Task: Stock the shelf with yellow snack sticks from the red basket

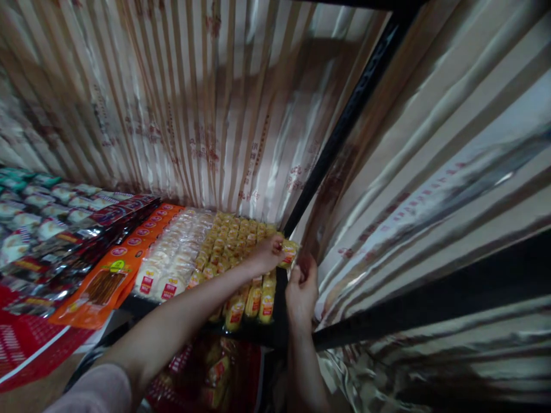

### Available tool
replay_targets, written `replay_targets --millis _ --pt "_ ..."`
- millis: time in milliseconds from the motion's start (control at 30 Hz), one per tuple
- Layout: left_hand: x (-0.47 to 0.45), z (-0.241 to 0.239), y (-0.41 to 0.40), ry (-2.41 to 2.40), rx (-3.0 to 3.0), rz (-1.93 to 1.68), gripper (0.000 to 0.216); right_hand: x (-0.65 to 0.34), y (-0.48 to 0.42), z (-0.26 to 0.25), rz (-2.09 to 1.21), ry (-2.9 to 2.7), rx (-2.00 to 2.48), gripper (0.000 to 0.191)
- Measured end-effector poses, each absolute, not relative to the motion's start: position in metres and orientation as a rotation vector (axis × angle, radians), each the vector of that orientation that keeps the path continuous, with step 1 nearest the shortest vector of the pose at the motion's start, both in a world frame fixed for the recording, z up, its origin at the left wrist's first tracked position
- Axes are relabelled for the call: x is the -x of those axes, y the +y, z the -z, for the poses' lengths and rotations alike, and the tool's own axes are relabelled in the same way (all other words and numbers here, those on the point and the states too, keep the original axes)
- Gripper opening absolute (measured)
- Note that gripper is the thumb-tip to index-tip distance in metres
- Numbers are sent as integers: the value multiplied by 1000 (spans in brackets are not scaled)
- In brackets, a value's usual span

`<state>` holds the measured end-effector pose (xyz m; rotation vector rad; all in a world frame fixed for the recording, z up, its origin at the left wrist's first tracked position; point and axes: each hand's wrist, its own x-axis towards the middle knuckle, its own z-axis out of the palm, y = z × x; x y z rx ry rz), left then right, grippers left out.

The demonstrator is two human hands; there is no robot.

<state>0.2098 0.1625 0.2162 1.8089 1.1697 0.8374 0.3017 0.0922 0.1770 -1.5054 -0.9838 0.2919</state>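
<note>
My left hand reaches forward over a shelf and is closed on a small yellow snack packet at the right end of the rows. My right hand is just below and to the right of it, fingers curled near the black upright post; what it holds, if anything, is hidden. Rows of yellow snack packets fill the shelf under my left forearm.
White round-cake packets, orange packets and dark packets lie to the left. Striped shiny plastic sheeting hangs behind and to the right. A black shelf rail runs right. More yellow packets sit lower.
</note>
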Motion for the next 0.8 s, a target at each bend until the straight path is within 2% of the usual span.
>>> replay_targets --millis 200,467,600,800 --pt "-240 -201 196 1313 -2034 -743 22 -310 113 -159 -296 -981 1592 52" --pt "-252 -174 210 1398 -2399 -641 22 -314 124 -138 -387 -934 1675 57" --pt "-250 -167 211 1511 -2434 -658 24 -315 126 -125 -447 -888 1696 63" --pt "-258 -171 212 1596 -2400 -442 26 -319 133 -111 -570 -941 1736 65"
